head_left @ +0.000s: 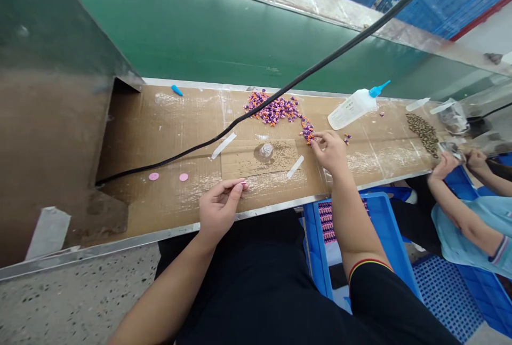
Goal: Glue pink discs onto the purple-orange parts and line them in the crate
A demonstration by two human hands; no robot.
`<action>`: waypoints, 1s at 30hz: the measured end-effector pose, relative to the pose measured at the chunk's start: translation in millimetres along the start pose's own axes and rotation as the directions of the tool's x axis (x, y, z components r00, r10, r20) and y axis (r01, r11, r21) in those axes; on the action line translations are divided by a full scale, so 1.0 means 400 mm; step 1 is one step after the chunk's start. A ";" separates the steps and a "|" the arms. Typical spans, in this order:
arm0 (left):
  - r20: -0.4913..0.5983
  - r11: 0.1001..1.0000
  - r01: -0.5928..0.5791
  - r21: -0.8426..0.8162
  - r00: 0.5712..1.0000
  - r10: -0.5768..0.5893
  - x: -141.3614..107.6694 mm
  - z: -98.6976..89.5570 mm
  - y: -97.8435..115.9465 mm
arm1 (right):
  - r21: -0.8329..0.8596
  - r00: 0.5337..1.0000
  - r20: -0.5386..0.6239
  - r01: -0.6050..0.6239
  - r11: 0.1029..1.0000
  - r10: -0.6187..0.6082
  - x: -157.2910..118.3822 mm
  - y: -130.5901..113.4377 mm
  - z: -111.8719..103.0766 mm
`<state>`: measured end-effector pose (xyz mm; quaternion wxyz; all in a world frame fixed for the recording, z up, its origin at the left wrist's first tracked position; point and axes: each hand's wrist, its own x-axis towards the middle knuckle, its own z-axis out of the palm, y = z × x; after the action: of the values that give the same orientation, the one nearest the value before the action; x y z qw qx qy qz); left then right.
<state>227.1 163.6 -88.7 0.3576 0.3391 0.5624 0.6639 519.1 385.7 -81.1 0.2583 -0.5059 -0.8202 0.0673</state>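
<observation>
My left hand (219,207) is closed in a pinch near the front edge of the bench, with a small pink disc (244,185) between thumb and fingers. Further right, my right hand (331,151) has its thumb and fingertips together at a small cluster of purple-and-orange pieces (306,130), apparently gripping one. The larger pile of such pieces (272,108) lies behind it. Between my hands a clear glue blob (266,150) sits on a taped cardboard sheet (236,166). Two more pink discs, one of them the nearer pink disc (183,177), rest flat to the left.
A black cable (216,138) crosses above the bench. A white glue bottle (352,109) with a blue nozzle lies tilted at right; a blue cap (176,90) is at back left. Below is a blue crate (382,222) with rows of pieces. A co-worker's hands (445,166) work far right.
</observation>
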 end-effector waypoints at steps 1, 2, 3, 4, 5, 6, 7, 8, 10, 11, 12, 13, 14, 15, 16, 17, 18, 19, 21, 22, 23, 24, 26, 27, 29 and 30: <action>0.002 1.000 0.004 0.004 1.000 -0.004 0.000 0.000 -0.001 | -0.020 0.999 0.017 0.034 0.999 -0.033 0.014 -0.016 0.011; 0.003 1.000 0.007 0.007 1.000 -0.007 0.000 -0.001 -0.002 | -0.043 0.998 0.028 0.052 0.998 -0.051 0.029 -0.028 0.021; 0.002 1.000 0.009 0.008 1.000 -0.009 -0.001 -0.001 -0.004 | -0.066 0.997 0.040 0.062 0.996 -0.060 0.045 -0.035 0.032; 0.000 1.000 0.007 0.006 1.000 -0.007 -0.001 -0.002 -0.005 | -0.083 0.997 0.053 0.065 0.994 -0.061 0.061 -0.040 0.041; -0.007 1.000 0.002 0.000 1.000 -0.002 -0.002 -0.002 -0.006 | -0.092 0.996 0.071 0.064 0.994 -0.057 0.077 -0.042 0.050; -0.007 1.000 -0.002 -0.008 1.000 0.002 -0.002 -0.002 -0.007 | -0.095 0.995 0.089 0.061 0.994 -0.052 0.090 -0.043 0.058; -0.005 1.000 -0.006 -0.018 1.000 0.006 -0.003 -0.002 -0.007 | -0.091 0.993 0.107 0.060 0.994 -0.051 0.102 -0.045 0.064; -0.005 1.000 -0.008 -0.027 1.000 0.008 -0.004 -0.002 -0.007 | -0.081 0.991 0.122 0.066 0.994 -0.056 0.111 -0.048 0.069; -0.018 0.999 -0.009 -0.042 1.000 0.008 -0.005 0.000 -0.006 | -0.052 0.987 0.138 0.094 0.994 -0.086 0.119 -0.060 0.074; -0.025 0.999 -0.008 -0.048 1.000 0.007 -0.006 0.002 -0.006 | -0.031 0.985 0.135 0.111 0.993 -0.105 0.119 -0.071 0.074; -0.031 0.999 -0.009 -0.054 1.000 0.007 -0.007 0.003 -0.005 | -0.001 0.985 0.126 0.120 0.993 -0.119 0.116 -0.084 0.073; -0.035 0.998 -0.011 -0.060 0.999 0.009 -0.008 0.004 -0.005 | 0.038 0.986 0.113 0.121 0.992 -0.125 0.111 -0.099 0.070; -0.030 0.998 -0.011 -0.064 1.000 0.009 -0.008 0.005 -0.004 | 0.086 0.987 0.102 0.113 0.990 -0.121 0.105 -0.117 0.067; -0.023 0.998 -0.009 -0.067 1.000 0.008 -0.008 0.005 -0.004 | 0.140 0.989 0.096 0.100 0.985 -0.114 0.098 -0.135 0.063; -0.018 0.998 -0.006 -0.067 1.000 0.004 -0.009 0.005 -0.004 | 0.197 0.989 0.098 0.091 0.976 -0.112 0.092 -0.154 0.059; -0.014 0.998 -0.001 -0.066 1.000 0.000 -0.009 0.004 -0.004 | 0.254 0.987 0.105 0.093 0.963 -0.123 0.086 -0.173 0.054; -0.008 0.998 0.005 -0.065 1.000 -0.005 -0.009 0.003 -0.004 | 0.306 0.983 0.113 0.102 0.946 -0.143 0.082 -0.191 0.048; -0.003 0.998 0.011 -0.065 1.000 -0.011 -0.009 0.002 -0.004 | 0.351 0.979 0.121 0.112 0.930 -0.164 0.078 -0.207 0.043; 0.003 0.997 0.019 -0.074 1.000 -0.019 -0.010 0.001 -0.003 | 0.424 0.976 0.134 0.102 0.900 -0.174 0.076 -0.232 0.032; 0.004 0.996 0.021 -0.083 1.000 -0.021 -0.010 0.001 -0.003 | 0.458 0.976 0.146 0.077 0.886 -0.160 0.076 -0.242 0.026; 0.001 0.995 0.022 -0.093 1.000 -0.022 -0.011 0.001 -0.003 | 0.487 0.976 0.164 0.043 0.872 -0.140 0.077 -0.250 0.020; -0.006 0.994 0.021 -0.104 1.000 -0.022 -0.012 0.002 -0.002 | 0.507 0.975 0.186 0.010 0.862 -0.121 0.078 -0.256 0.015; -0.013 0.993 0.021 -0.120 1.000 -0.023 -0.013 0.003 -0.001 | 0.504 0.969 0.223 -0.017 0.863 -0.111 0.081 -0.267 0.005; -0.012 0.992 0.025 -0.125 1.000 -0.027 -0.013 0.002 -0.001 | 0.479 0.965 0.233 -0.010 0.878 -0.117 0.082 -0.271 0.000; 0.001 0.990 0.039 -0.132 0.999 -0.039 -0.014 0.002 -0.001 | 0.406 0.957 0.251 0.031 0.913 -0.144 0.084 -0.281 -0.007; 0.008 0.990 0.048 -0.136 0.999 -0.047 -0.014 0.001 -0.001 | 0.373 0.951 0.260 0.060 0.926 -0.166 0.084 -0.286 -0.010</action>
<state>230.2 159.1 -89.2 0.3969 0.3019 0.5231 0.6911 418.2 359.5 -23.1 0.2285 -0.3862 -0.8506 0.2740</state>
